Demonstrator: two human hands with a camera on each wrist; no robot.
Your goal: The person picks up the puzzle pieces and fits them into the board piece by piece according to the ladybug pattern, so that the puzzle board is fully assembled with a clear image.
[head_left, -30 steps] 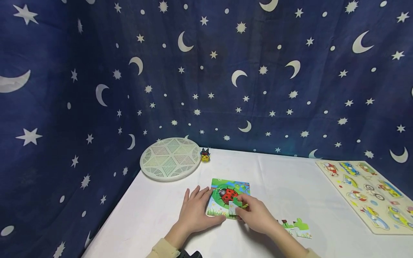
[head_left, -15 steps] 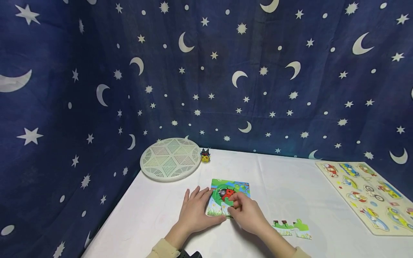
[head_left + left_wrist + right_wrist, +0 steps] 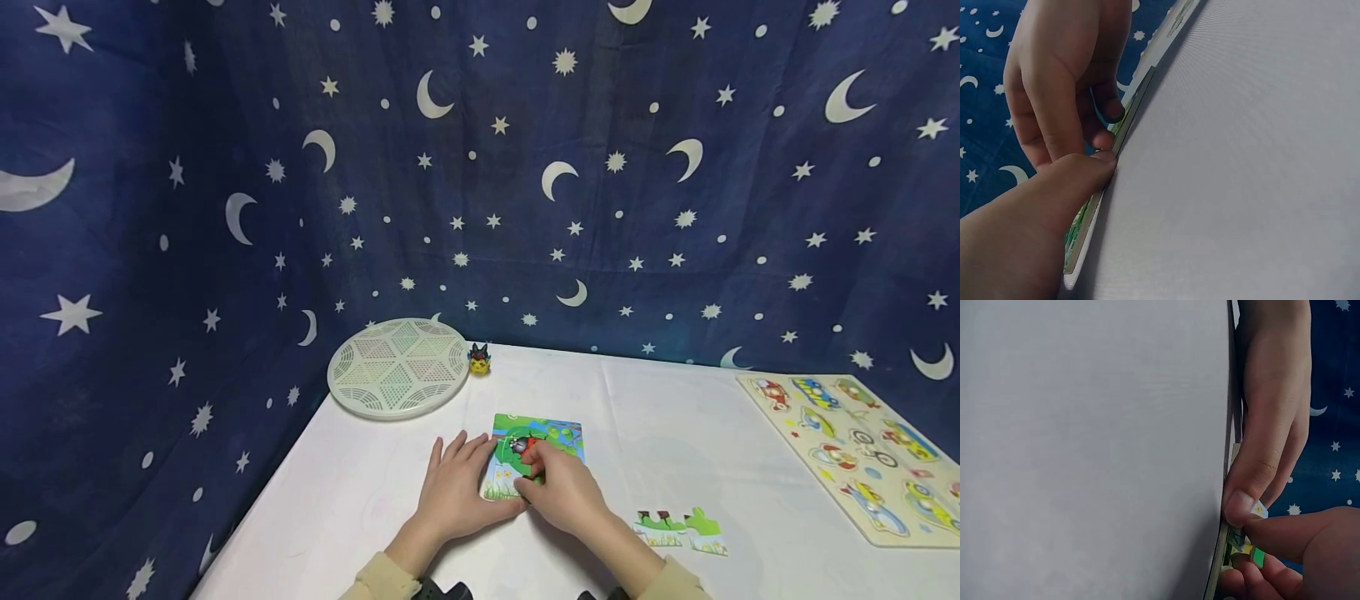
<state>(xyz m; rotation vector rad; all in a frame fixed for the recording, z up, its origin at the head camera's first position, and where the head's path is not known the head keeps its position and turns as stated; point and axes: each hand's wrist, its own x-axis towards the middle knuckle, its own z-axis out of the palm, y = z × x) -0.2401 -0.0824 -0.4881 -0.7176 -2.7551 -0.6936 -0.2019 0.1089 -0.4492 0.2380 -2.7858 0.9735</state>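
Observation:
A square jigsaw puzzle (image 3: 558, 431) with a ladybug picture lies on the white table. My left hand (image 3: 457, 492) rests along its left side, fingers spread, with the thumb at the near edge. Over the lower part of the picture, my right hand (image 3: 566, 492) pinches a small puzzle piece (image 3: 1258, 557), mostly hidden by the fingers in the head view. The right wrist view shows that piece's green edge near the left thumb. In the left wrist view, both hands meet at the rim of the puzzle (image 3: 1135, 103).
Loose puzzle pieces (image 3: 662, 533) lie to the right of my right hand. A round patterned board (image 3: 397, 371) stands at the back left beside a small toy figure (image 3: 479, 359). A wooden picture board (image 3: 817, 429) is at the right. A starry curtain (image 3: 510, 192) hangs behind.
My right hand has moved left across the puzzle with the piece, bringing it down toward the lower middle. The loose pieces at right are now uncovered. The left hand stays in place.

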